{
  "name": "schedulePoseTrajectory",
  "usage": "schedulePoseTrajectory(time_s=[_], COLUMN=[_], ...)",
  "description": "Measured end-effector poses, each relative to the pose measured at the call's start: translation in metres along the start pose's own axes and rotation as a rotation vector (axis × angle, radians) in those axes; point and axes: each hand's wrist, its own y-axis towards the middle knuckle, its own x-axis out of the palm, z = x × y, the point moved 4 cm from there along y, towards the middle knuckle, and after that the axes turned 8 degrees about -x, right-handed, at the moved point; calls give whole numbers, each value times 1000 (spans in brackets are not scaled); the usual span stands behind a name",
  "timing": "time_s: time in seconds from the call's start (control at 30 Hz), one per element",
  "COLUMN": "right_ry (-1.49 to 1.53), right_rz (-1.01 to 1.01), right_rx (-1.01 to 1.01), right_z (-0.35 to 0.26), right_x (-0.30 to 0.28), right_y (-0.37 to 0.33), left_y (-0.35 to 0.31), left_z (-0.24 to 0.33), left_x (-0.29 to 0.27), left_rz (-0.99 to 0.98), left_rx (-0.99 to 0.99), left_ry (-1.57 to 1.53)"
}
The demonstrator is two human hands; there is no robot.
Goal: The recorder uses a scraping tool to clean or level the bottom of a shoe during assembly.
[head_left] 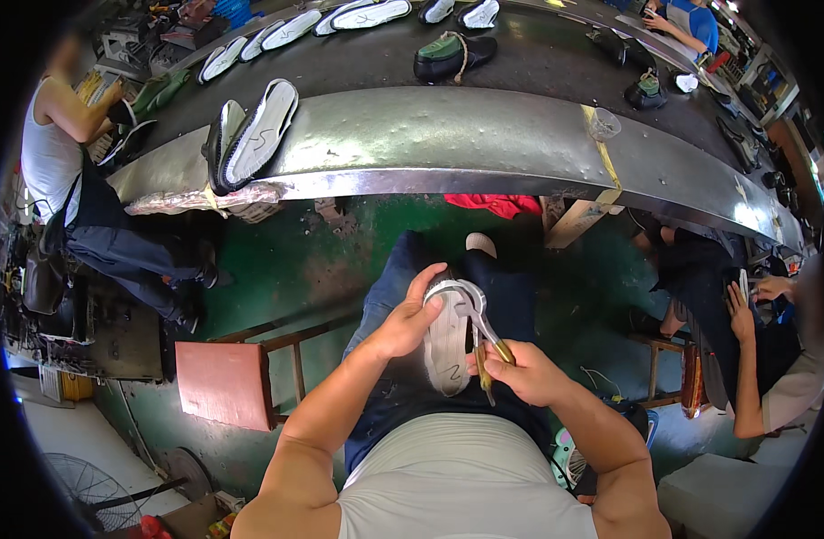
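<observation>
Over my lap I have a shoe (pixel 446 355) turned with its pale sole up, a dark squiggle drawn on it. My left hand (pixel 411 316) is closed round its far end, thumb on the sole. In my right hand (pixel 526 373) are large curved-jaw pincers (pixel 474 301) with yellowish handles, their rounded metal jaws at the far end of the sole near my left fingers. One handle lies between my fingers and the other slants down beside the shoe. Whether the jaws touch the shoe's edge I cannot make out.
A long metal-edged bench (pixel 448 135) runs across in front, with a pair of shoes (pixel 257 135) and a green-and-black shoe (pixel 452 57) on it. A red-topped stool (pixel 223 384) stands at my left. People work at left, right and far right; a fan (pixel 84 490) stands lower left.
</observation>
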Motion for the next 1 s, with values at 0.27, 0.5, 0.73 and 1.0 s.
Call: schedulePoseTrajectory(time_s=[0.27, 0.5, 0.73, 1.0], right_ry=[-711, -847, -602, -433], right_rz=[-13, 220, 423, 183], right_rx=[-33, -526, -313, -151], right_z=[-4, 43, 42, 79], right_x=[-18, -31, -26, -43], right_y=[24, 72, 50, 60], left_y=[-4, 18, 16, -1], left_z=[30, -22, -22, 15], left_x=[0, -33, -33, -26], left_rz=[115, 241, 188, -218], left_rx=[-70, -76, -193, -335], left_ry=[205, -60, 26, -196])
